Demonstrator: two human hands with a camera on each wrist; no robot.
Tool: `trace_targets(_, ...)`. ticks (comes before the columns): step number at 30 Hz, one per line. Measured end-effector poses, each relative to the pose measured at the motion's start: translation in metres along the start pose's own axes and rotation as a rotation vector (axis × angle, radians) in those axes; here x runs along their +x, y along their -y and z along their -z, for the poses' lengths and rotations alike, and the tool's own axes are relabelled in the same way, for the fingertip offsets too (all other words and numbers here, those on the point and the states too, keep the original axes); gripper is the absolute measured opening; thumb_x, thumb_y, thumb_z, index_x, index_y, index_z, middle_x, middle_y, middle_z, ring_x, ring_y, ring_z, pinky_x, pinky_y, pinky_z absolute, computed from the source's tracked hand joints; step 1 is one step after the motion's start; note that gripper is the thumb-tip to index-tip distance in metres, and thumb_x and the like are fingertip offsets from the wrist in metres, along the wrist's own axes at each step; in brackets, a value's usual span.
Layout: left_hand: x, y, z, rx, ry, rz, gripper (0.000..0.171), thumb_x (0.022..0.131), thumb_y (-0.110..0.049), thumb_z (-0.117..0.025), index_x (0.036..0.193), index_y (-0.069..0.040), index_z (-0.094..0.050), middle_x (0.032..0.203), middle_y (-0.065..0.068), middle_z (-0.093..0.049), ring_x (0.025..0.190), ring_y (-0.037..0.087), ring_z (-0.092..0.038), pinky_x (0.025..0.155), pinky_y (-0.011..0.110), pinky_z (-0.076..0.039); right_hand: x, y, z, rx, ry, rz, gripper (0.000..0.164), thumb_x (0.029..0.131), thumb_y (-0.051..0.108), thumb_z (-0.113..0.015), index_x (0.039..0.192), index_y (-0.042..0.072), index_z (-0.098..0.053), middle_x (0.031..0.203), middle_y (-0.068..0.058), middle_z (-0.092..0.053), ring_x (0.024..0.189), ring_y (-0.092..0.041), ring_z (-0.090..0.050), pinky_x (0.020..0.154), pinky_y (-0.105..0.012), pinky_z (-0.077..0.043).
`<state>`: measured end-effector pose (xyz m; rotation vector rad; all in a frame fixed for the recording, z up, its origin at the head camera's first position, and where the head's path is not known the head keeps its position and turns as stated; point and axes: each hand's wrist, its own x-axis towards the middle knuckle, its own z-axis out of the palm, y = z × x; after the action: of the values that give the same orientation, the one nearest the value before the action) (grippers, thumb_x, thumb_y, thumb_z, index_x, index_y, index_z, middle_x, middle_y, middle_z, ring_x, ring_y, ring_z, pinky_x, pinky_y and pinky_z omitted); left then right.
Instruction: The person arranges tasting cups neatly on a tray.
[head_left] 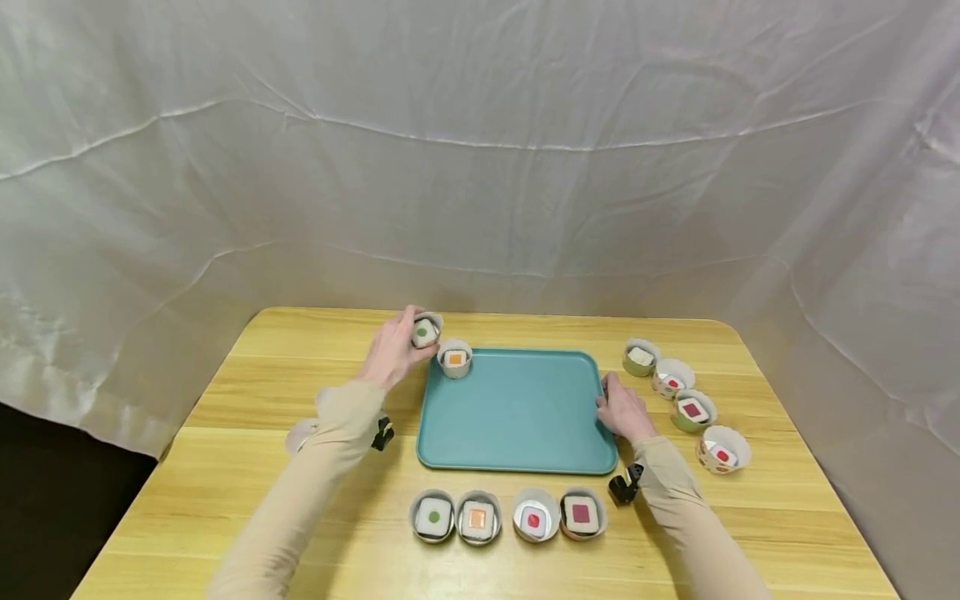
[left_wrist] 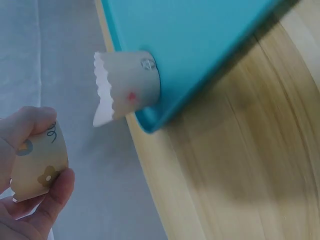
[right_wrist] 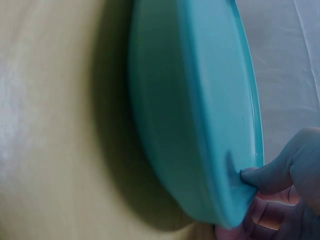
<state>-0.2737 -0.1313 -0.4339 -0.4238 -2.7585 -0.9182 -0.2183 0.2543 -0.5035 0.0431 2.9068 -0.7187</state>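
My left hand (head_left: 389,350) holds a paper baking cup (left_wrist: 44,162), with thumb and fingers round its side. It is raised just beyond the tray's far left corner. Inside lies a white sushi-like piece (head_left: 424,333) with a green centre. Beside that hand, another paper cup (head_left: 455,358) with an orange-centred piece stands in the far left corner of the teal tray (head_left: 517,410). My right hand (head_left: 626,410) pinches the tray's right rim, its thumb (right_wrist: 250,174) on top and fingers below. In the right wrist view, the near side wall of the tray shows above the table.
Several filled cups stand in a row (head_left: 477,518) along the tray's near side. More filled cups form a slanting line (head_left: 692,411) to the right of my right hand. Two pale cups (head_left: 300,435) are partly hidden by my left sleeve. A grey curtain (head_left: 480,208) hangs behind the wooden table.
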Motion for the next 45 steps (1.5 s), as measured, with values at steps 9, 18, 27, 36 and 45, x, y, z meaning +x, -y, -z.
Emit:
trace_targets(9, 0.005, -0.018, -0.016, 0.027, 0.023, -0.048, 0.057, 0.081, -0.017, -0.084, 0.128, -0.005, -0.053, 0.122, 0.021, -0.069, 0.107, 0.037, -0.069, 0.092, 0.048, -0.058, -0.001, -0.001, 0.001, -0.002, 0.002, -0.008, 0.022, 0.102, 0.013, -0.048, 0.12, 0.0, -0.043, 0.098, -0.022, -0.062, 0.084, -0.034, -0.058, 0.073, -0.046, -0.048)
trace_targets(18, 0.01, -0.036, -0.033, 0.046, 0.081, -0.102, 0.057, 0.081, -0.015, -0.084, 0.128, -0.008, -0.053, 0.119, 0.019, -0.07, 0.108, 0.035, -0.069, 0.092, 0.047, -0.058, -0.002, -0.001, 0.0, 0.0, -0.001, -0.003, 0.022, 0.102, 0.012, -0.048, 0.12, -0.001, -0.044, 0.095, -0.021, -0.061, 0.081, -0.033, -0.057, 0.07, -0.044, -0.048)
trace_targets(27, 0.02, -0.05, -0.044, 0.069, 0.13, -0.148, 0.058, 0.081, -0.014, -0.083, 0.13, -0.009, -0.051, 0.12, 0.017, -0.07, 0.106, 0.033, -0.068, 0.09, 0.045, -0.058, -0.002, 0.0, 0.0, 0.005, -0.002, -0.009, 0.022, 0.102, 0.012, -0.048, 0.12, 0.0, -0.044, 0.097, -0.023, -0.061, 0.081, -0.033, -0.058, 0.069, -0.043, -0.05)
trace_targets(36, 0.027, -0.06, -0.057, 0.063, 0.173, -0.149, 0.058, 0.083, -0.014, -0.082, 0.131, -0.009, -0.05, 0.124, 0.017, -0.068, 0.107, 0.033, -0.067, 0.092, 0.045, -0.057, -0.002, -0.001, -0.001, -0.003, -0.001, -0.01, 0.022, 0.102, 0.013, -0.048, 0.12, 0.0, -0.044, 0.098, -0.023, -0.061, 0.081, -0.033, -0.058, 0.07, -0.044, -0.049)
trace_targets(45, 0.03, -0.066, -0.067, 0.193, 0.243, -0.102, 0.055, 0.087, -0.026, -0.079, 0.134, -0.015, -0.052, 0.127, 0.01, -0.067, 0.104, 0.031, -0.067, 0.079, 0.046, -0.059, -0.002, -0.001, 0.0, -0.002, -0.006, -0.005, 0.021, 0.102, 0.012, -0.048, 0.119, 0.0, -0.044, 0.096, -0.022, -0.061, 0.08, -0.033, -0.057, 0.069, -0.044, -0.048)
